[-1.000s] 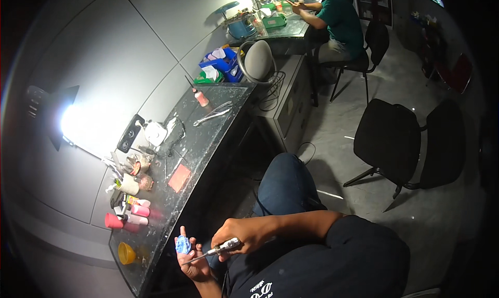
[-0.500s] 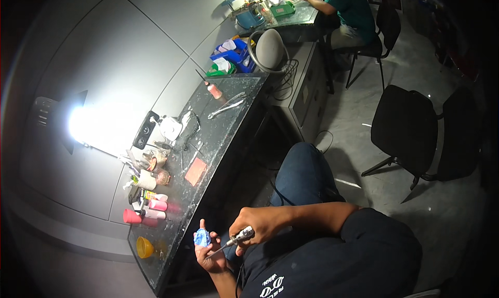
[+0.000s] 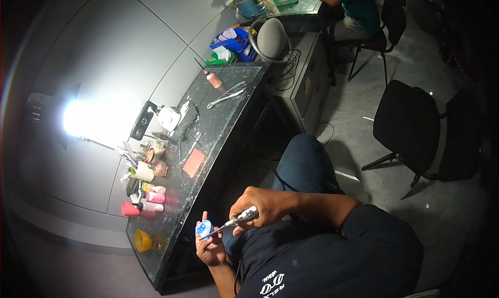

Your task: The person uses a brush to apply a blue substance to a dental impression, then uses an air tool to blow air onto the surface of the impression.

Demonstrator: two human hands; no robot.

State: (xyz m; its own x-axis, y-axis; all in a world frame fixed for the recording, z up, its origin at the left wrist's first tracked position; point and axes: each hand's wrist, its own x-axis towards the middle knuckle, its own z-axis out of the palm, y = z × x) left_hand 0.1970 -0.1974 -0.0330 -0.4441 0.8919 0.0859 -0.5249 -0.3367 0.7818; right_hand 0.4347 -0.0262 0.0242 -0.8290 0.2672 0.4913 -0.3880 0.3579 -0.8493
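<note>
Grinding the blue piece at the bench edge.
My left hand (image 3: 210,248) pinches the piece (image 3: 204,228); right hand (image 3: 257,208) fingers wrap the handpiece (image 3: 236,222). I'd keep light, steady tip contact.

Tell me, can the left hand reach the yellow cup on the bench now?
Probably yes, but not freely: the left hand is close to the yellow cup with nothing between them, yet it holds a small blue piece.

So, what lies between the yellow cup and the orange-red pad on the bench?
In the head view, only bare, paint-flecked benchtop lies between the yellow cup and the orange-red pad.
</note>
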